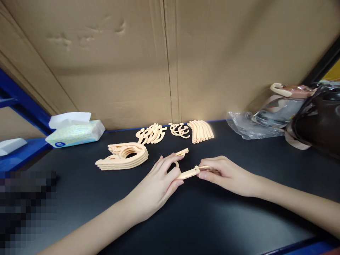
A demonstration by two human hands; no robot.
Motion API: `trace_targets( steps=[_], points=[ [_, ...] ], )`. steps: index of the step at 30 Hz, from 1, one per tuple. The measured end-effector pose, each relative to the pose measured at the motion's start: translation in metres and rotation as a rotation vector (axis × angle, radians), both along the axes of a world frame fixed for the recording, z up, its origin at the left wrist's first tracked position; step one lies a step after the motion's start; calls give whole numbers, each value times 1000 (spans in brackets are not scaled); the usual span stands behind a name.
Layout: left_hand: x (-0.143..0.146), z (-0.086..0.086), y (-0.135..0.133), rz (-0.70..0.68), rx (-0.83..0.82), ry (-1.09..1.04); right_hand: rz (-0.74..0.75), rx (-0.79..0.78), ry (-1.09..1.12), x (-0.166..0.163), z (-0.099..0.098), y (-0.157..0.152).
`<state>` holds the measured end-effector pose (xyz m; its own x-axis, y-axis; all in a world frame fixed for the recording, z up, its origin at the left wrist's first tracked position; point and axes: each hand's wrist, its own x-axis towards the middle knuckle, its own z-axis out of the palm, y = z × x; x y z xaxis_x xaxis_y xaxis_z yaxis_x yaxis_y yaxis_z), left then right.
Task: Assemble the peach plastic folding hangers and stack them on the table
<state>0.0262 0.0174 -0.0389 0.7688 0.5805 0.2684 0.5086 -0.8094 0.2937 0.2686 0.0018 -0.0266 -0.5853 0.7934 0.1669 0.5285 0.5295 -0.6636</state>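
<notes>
My left hand (166,177) is closed around a cream plastic folding hanger (189,173), its fingers over the middle and one end sticking out past the fingertips. My right hand (225,173) pinches a thin curved cream piece (205,167) that meets the hanger's near end. Whether the two are joined there is hard to see, since my fingers cover most of the piece. Left of my hands lies a neat stack of folded cream hangers (127,161). Behind them are a pile of hook-shaped parts (152,132), several smaller hooks (179,130) and a row of curved hanger arms (200,131).
A tissue pack (77,132) stands at the back left of the black table (170,226). At the back right are a clear plastic bag (241,125), a drink bottle (278,109) and a dark bag (318,120). Cardboard (119,71) walls off the far edge.
</notes>
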Motion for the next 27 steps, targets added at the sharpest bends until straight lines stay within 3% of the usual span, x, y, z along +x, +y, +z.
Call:
trace_targets(
  steps=[27],
  points=[
    [-1,0,0,-22,-9,31,-71,102,-201,2,-5,-4]
  ],
)
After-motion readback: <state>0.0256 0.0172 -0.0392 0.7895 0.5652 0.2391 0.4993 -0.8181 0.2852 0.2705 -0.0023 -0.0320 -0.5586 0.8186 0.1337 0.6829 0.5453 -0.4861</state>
